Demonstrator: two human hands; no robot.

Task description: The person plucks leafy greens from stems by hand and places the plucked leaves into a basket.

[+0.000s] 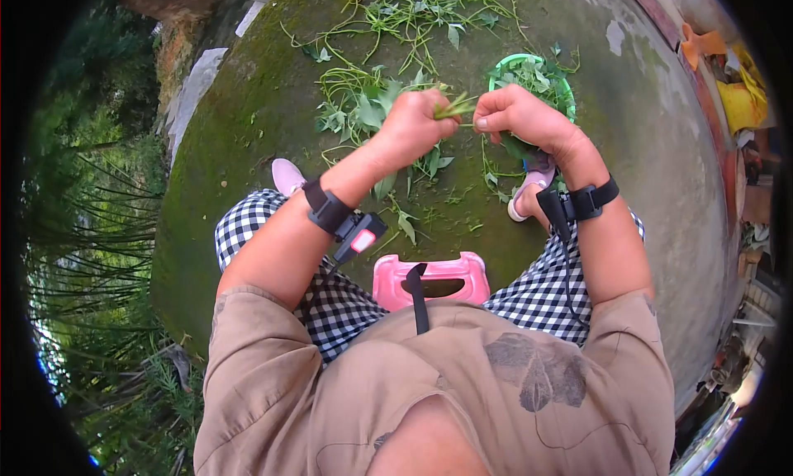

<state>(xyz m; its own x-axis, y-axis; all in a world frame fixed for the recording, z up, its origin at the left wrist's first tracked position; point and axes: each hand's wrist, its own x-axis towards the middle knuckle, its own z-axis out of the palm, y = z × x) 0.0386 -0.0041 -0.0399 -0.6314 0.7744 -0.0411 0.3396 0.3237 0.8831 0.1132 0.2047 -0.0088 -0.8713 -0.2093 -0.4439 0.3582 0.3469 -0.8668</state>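
My left hand (415,127) is closed around a bunch of leafy green stems (453,108). The stem ends poke out toward the right, while green leaves (368,108) show beside and below the fist. Just to its right, my right hand (522,121) has thumb and fingertips pinched together on a thin stem that spans the small gap between the hands. A dark green leaf (514,146) hangs under the right palm. Beyond the right hand is a bright green basket (519,59) with loose green leaves inside.
Tangled, mostly stripped vines (429,14) lie on the mossy concrete ground (248,129) ahead. A pink plastic stool (431,269) is between my legs. Dense plants (91,228) border the left side. A yellow item (743,96) and clutter stand at the right edge.
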